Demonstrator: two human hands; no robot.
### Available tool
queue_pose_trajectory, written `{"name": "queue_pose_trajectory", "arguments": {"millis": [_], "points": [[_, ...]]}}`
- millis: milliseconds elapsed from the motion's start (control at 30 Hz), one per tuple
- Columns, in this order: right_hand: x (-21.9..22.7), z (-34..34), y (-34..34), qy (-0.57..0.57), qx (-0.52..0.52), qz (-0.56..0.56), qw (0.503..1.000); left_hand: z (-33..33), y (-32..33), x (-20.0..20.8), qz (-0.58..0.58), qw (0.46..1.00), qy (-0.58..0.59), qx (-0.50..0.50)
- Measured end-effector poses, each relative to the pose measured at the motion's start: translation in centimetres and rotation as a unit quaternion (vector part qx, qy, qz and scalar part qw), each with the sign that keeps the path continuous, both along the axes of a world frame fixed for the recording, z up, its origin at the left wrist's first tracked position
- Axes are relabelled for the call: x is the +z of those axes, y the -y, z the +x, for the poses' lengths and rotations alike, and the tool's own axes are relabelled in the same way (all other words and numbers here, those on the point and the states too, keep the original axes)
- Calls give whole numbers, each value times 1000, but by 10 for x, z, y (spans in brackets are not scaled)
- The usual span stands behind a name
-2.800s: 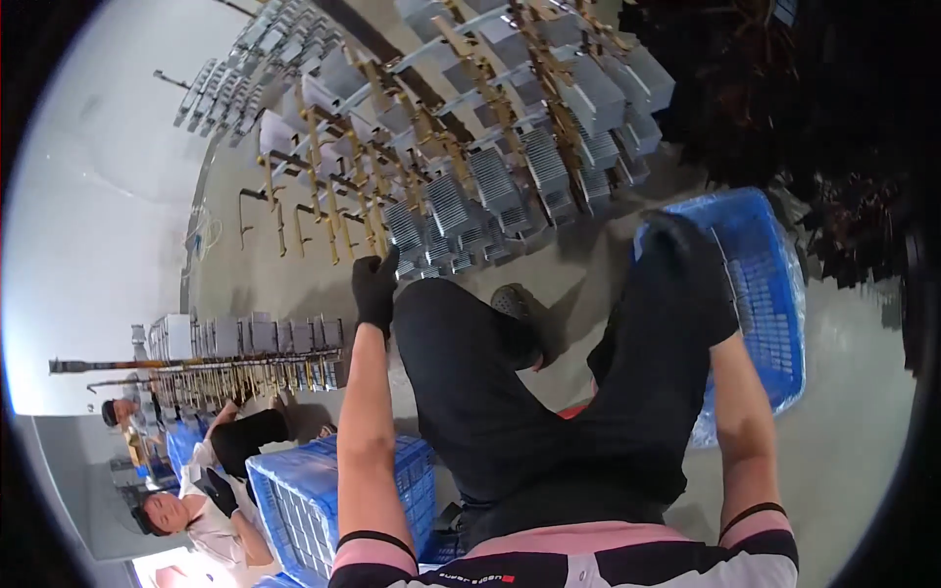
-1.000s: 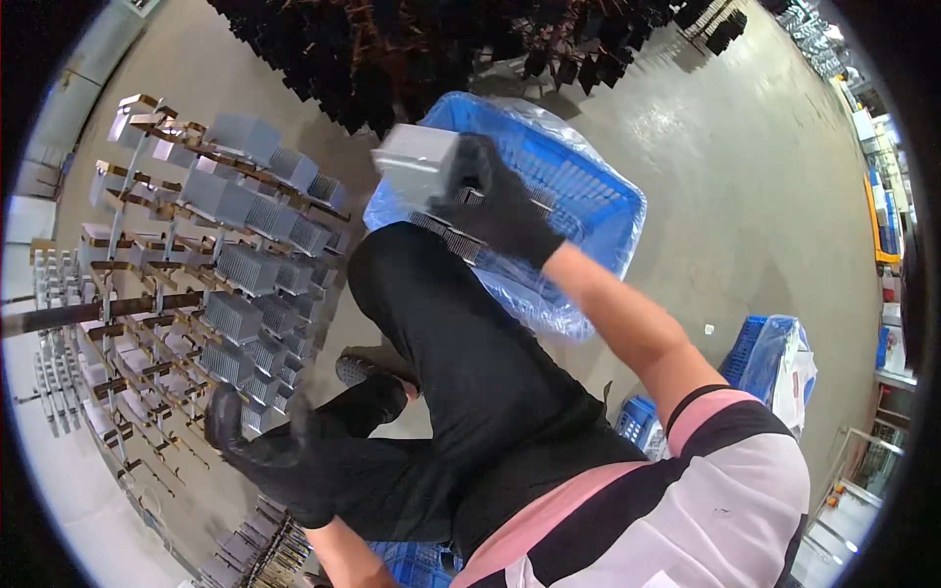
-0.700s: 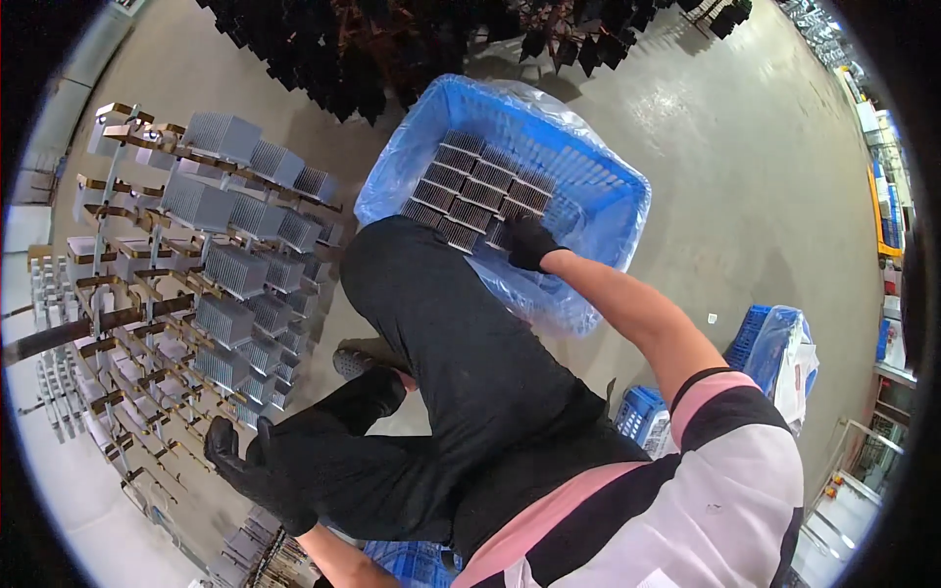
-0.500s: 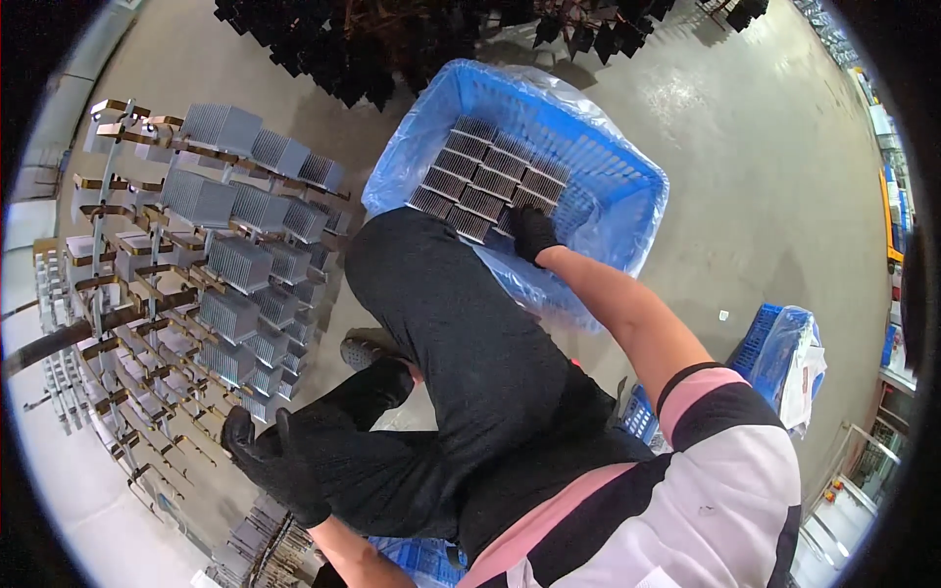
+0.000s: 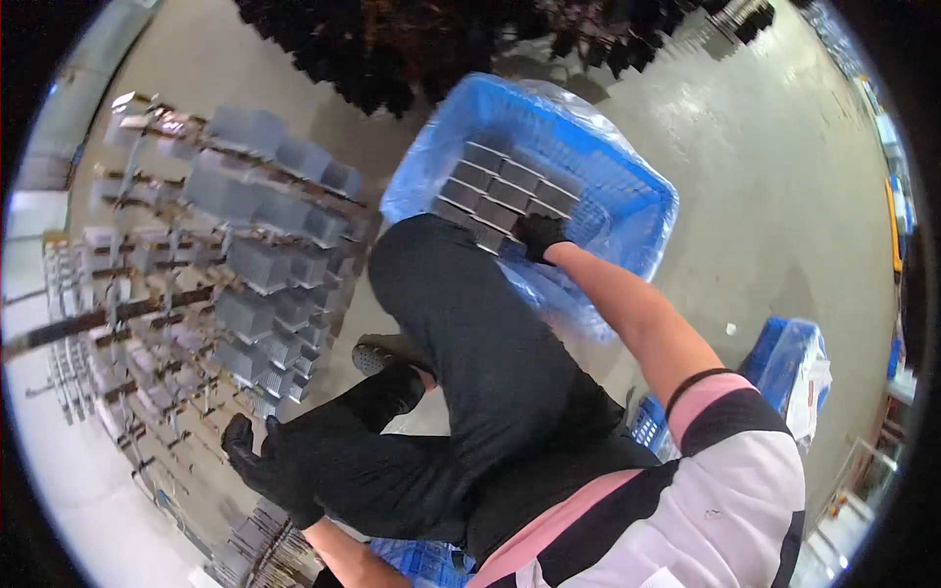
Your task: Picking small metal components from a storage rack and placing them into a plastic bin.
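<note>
Finned metal heat sinks (image 5: 495, 191) lie packed in rows inside a blue plastic basket (image 5: 627, 169) lined with clear film. My right hand (image 5: 541, 238), in a black glove, reaches into the basket. Its fingers are curled against the heat sink at the near right end of the rows, and their tips are partly hidden. My left hand (image 5: 267, 461), also black-gloved, is held beside my bent leg at the lower left. The thumb and fingers are apart, with nothing between them.
A hanging rack (image 5: 118, 314) stands at the left, its hooks carrying several grey heat sinks (image 5: 260, 260). Dark hanging parts (image 5: 392, 59) fill the far edge. Another film-lined blue basket (image 5: 774, 358) stands at the right. Part of a blue crate (image 5: 417, 559) shows below my legs.
The whole view has shifted slightly, with the basket and rack lower and further right. My right hand stays at the near right end of the heat sinks. My left hand has barely moved.
</note>
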State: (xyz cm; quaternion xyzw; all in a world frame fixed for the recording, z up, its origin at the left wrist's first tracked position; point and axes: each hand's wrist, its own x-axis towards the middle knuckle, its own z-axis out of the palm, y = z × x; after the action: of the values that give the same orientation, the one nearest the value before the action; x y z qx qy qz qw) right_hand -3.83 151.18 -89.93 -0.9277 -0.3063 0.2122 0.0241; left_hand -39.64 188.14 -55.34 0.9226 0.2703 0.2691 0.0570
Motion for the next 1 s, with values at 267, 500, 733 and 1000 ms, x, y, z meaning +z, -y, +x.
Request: {"name": "queue_pose_trajectory", "arguments": {"millis": [267,500,733,1000], "points": [[192,43,-66,81,2,375,923,-91,-92,-9,-332,937,78,72],[357,-91,-182,8,242,434,868,-60,-99,-59,-483,860,164,23],[306,-116,-219,-100,324,491,803,-12,-190,-144,-402,907,108,65],[298,-106,-211,-119,281,429,850,34,-160,-136,-173,974,-51,135]]}}
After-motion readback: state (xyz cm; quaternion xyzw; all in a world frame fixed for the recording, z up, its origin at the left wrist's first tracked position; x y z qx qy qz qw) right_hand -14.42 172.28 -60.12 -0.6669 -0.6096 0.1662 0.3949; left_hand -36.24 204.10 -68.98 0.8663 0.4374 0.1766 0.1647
